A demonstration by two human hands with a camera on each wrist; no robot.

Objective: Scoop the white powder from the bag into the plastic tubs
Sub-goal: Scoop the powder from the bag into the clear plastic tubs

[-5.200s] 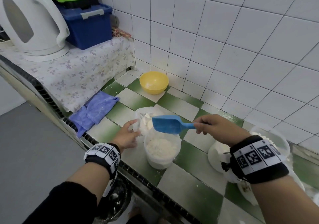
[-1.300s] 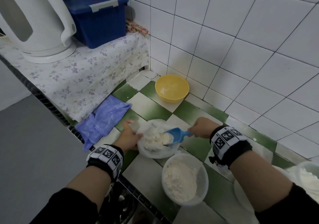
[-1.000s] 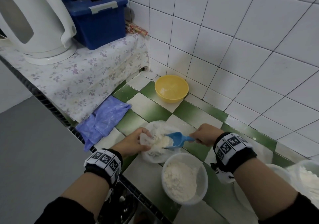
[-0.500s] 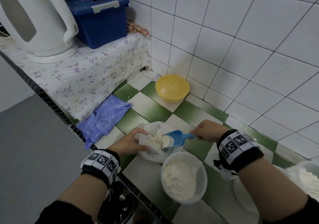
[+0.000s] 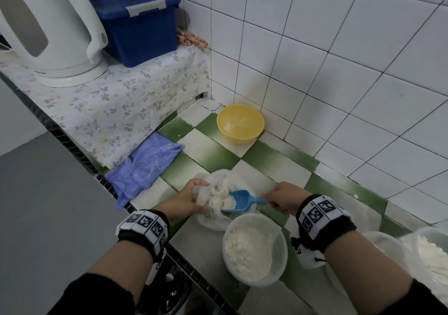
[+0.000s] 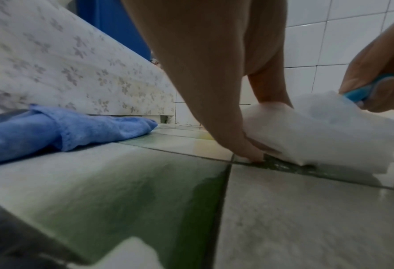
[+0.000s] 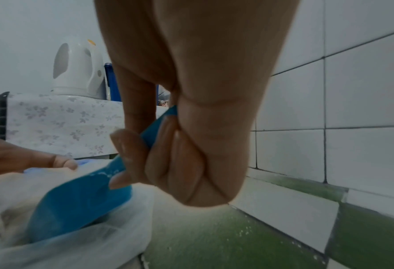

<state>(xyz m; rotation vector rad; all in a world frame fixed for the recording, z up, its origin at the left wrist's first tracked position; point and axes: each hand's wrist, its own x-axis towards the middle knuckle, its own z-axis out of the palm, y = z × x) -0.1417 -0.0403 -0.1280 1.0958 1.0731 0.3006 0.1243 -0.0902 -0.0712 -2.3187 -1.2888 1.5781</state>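
My right hand [image 5: 283, 197] grips the loaded scoop [image 5: 238, 200] inside the bag [image 5: 213, 220] my left hand [image 5: 186, 199] pinches open; the tub [image 5: 254, 249] sits just below it in frame.

My head camera looks steeply down at the worktop [image 5: 213, 149] corner. Both wrist cameras sit low, very near it, facing each other across the bag [image 5: 218, 186], which all share.

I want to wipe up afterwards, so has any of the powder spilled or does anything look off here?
Yes, a little. White powder specks dust the green tile by the right hand, beside the bag. The blue cloth also shows pale smears. The tub stands upright; nothing looks tipped or broken.
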